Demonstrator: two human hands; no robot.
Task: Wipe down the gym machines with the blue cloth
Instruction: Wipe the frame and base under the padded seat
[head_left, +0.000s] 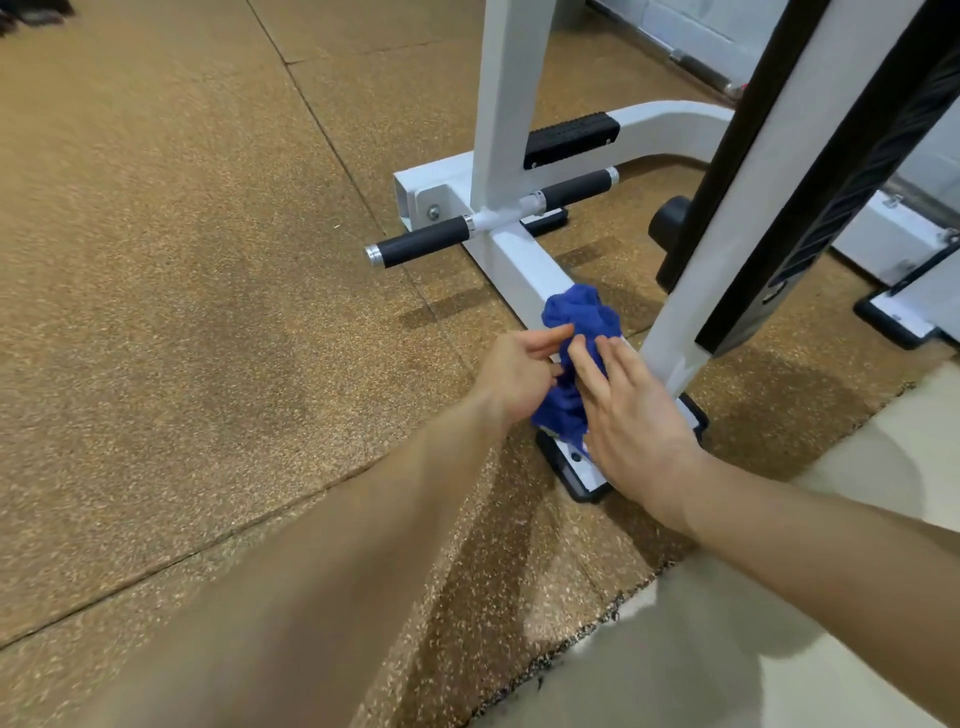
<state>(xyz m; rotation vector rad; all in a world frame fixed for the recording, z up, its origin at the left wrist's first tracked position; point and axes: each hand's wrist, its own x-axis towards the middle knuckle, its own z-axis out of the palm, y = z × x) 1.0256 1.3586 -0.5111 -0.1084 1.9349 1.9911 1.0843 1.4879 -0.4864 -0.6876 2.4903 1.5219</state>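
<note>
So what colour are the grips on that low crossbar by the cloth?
Black, with silver metal end caps; the grips show clearly in the head view.

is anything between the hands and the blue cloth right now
Nothing visible. The blue cloth lies bunched on the white base bar of the machine, and the left hand and right hand flank it with fingers spread, already touching it.
</note>
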